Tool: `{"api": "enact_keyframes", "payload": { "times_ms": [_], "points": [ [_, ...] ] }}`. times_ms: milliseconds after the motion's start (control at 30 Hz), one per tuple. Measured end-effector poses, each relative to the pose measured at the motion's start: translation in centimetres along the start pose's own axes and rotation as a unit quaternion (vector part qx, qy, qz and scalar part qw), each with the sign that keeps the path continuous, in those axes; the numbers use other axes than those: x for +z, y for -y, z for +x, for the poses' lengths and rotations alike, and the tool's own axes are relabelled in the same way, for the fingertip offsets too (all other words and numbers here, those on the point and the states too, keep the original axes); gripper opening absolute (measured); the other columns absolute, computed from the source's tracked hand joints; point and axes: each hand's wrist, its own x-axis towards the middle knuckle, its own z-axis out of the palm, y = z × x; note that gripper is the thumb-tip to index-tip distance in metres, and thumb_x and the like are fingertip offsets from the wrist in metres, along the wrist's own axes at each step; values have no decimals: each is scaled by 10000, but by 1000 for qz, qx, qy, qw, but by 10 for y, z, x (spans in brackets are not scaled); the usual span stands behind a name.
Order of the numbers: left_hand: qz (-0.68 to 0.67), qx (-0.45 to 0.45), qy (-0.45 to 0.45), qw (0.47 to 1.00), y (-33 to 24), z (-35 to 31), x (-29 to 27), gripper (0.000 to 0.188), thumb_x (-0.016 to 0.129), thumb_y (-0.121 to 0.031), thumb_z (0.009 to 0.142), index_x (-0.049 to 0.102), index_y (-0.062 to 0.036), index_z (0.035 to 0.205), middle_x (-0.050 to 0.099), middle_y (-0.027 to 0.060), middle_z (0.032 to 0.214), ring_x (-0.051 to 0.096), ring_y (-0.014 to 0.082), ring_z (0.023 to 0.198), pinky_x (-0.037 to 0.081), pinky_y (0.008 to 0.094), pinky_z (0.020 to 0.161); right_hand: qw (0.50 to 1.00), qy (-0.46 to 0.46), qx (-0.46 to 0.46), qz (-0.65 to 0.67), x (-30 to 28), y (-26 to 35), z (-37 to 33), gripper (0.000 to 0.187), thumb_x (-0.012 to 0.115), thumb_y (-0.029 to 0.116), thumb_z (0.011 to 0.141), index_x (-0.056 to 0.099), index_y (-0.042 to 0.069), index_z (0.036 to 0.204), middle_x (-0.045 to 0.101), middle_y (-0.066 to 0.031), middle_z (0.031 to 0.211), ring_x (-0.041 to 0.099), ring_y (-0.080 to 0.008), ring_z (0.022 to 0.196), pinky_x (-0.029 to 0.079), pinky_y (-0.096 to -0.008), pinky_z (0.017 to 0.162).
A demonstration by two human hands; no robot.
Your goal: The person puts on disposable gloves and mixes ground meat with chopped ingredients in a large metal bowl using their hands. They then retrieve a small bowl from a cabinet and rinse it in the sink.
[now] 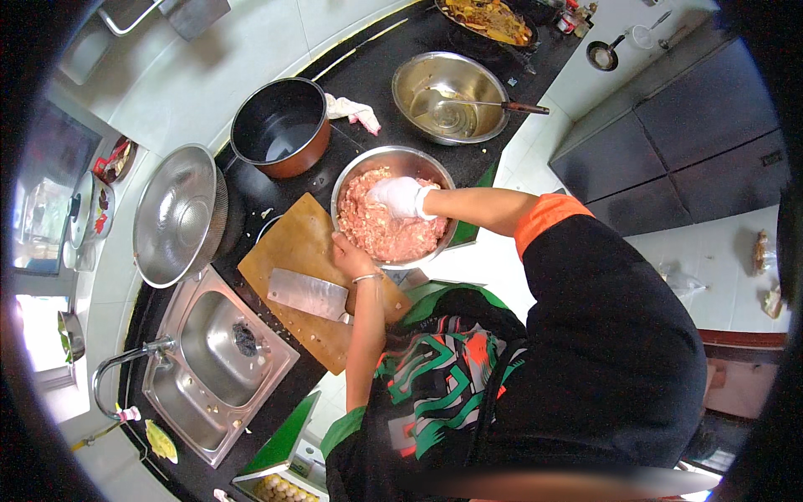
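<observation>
A steel mixing bowl [395, 156] holds pink minced meat [381, 230] flecked with pale bits. My right hand [397, 197], in a white glove, is pressed into the meat, and its fingers are buried from sight. At the bowl's near left rim, my left hand [351, 258] grips the edge; a bracelet circles that wrist. Under the left forearm lies a wooden cutting board [314, 226], with a cleaver [305, 294] flat on it. The cleaver's handle is partly hidden by the arm.
Behind the bowl stand a brown pot [288, 155] and a steel basin [406, 92] with a long-handled ladle [523, 108] across it. A colander [176, 217] is at left, above the double sink [288, 360]. A cloth [355, 113] lies beside the pot.
</observation>
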Motion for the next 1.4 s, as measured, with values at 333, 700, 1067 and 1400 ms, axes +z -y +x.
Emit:
{"api": "enact_keyframes", "payload": {
  "times_ms": [333, 700, 1067, 1400],
  "points": [
    [19, 17, 16, 1000, 9, 8, -9, 494, 364, -340, 926, 531, 117, 1007, 596, 138, 959, 536, 183, 824, 427, 295, 761, 991, 1, -122, -48, -34, 46, -11, 165, 489, 71, 714, 580, 72, 852, 580, -160, 765, 597, -315, 759, 475, -406, 605],
    [-100, -83, 93, 987, 9, 14, -16, 409, 373, -303, 919, 504, 48, 1084, 550, 98, 1076, 525, 181, 951, 420, 295, 833, 995, 81, -58, -2, -31, 41, -1, 153, 507, 97, 710, 588, 78, 839, 583, -163, 778, 594, -323, 769, 479, -410, 609],
    [-75, -109, 101, 986, -14, 2, -12, 434, 371, -325, 922, 471, 34, 1145, 534, 96, 1121, 528, 198, 987, 422, 317, 861, 987, 75, -117, -77, 6, 24, 31, 144, 540, 123, 676, 605, 74, 795, 591, -158, 787, 591, -346, 717, 476, -421, 581],
    [-69, -89, 119, 987, 6, 11, -16, 467, 350, -334, 928, 457, 58, 1157, 524, 117, 1136, 522, 212, 1000, 420, 316, 864, 971, 43, 158, -173, 17, 82, 18, 140, 557, 115, 664, 602, 61, 785, 593, -150, 781, 583, -342, 734, 472, -415, 614]
  ]
}}
